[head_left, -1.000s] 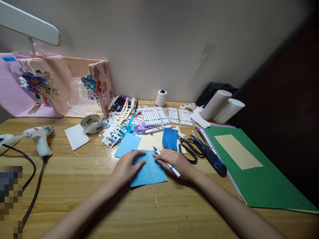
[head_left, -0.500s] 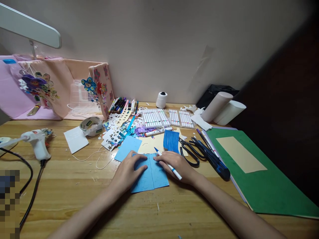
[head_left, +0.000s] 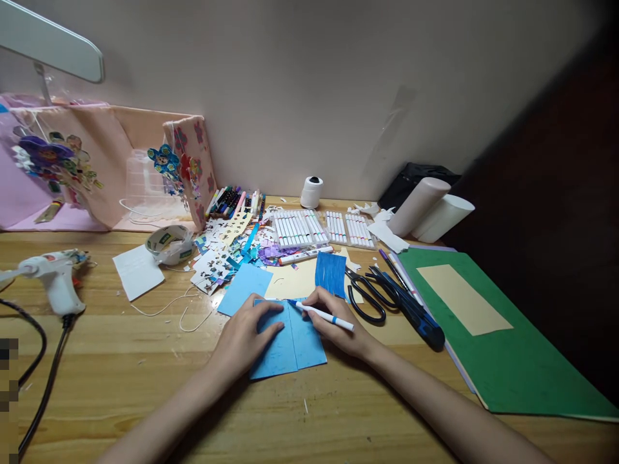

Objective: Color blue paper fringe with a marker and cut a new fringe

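Note:
A light blue sheet [head_left: 275, 354] with a dark line down its middle lies on the wooden table before me. My left hand [head_left: 251, 332] rests flat on its left side, thumb and fingers spread. In my right hand [head_left: 333, 321] is a white marker [head_left: 329, 317] with a blue band, its blue tip at the sheet's top edge beside the line. Behind the sheet are another light blue piece [head_left: 245, 288], a cream paper [head_left: 290, 282] and a darker blue coloured piece [head_left: 331, 275].
Black-handled scissors [head_left: 370, 299] and a dark blue cutter [head_left: 411, 312] lie to the right, near a green board [head_left: 522, 367]. Leftward are a tape roll [head_left: 169, 245] and a glue gun [head_left: 55, 283]. Marker sets [head_left: 297, 229] and paper scraps [head_left: 217, 258] lie at the back.
My right hand has turned the marker and brought its tip down to the sheet's top edge; before, it pointed up beyond the sheet. The left hand stays on the sheet. The view has shifted slightly.

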`<state>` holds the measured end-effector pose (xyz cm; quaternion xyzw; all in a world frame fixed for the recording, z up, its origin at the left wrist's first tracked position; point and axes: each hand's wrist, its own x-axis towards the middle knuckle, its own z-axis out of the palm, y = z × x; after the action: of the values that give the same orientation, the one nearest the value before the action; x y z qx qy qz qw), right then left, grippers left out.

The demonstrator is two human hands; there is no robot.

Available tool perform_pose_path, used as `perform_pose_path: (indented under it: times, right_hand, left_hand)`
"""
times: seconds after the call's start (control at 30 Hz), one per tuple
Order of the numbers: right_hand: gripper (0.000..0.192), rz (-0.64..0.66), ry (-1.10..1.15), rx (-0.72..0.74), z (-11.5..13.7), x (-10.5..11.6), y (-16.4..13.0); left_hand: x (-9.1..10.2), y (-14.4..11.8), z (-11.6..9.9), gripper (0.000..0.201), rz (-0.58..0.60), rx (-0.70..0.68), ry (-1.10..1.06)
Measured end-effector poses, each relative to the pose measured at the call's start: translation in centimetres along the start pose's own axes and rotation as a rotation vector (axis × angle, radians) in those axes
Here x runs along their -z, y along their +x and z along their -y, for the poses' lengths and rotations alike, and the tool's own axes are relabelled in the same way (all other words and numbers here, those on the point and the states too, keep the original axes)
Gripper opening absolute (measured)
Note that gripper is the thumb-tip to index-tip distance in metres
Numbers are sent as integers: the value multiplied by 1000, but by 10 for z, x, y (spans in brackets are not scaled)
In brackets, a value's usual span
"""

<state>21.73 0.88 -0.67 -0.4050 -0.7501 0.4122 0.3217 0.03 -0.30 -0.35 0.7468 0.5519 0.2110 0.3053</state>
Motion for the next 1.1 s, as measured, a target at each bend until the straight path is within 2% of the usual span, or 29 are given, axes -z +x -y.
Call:
perform_pose_path:
  times: [0.3, 1.1]
  right_hand:
    - [13, 3, -40, 22, 1, -1, 0]
    - [10, 9, -80, 89, 0, 0, 1]
  left_hand:
    - [0, 0, 1, 25, -33, -18, -2]
    - [0, 0, -2, 26, -31, 4, 16]
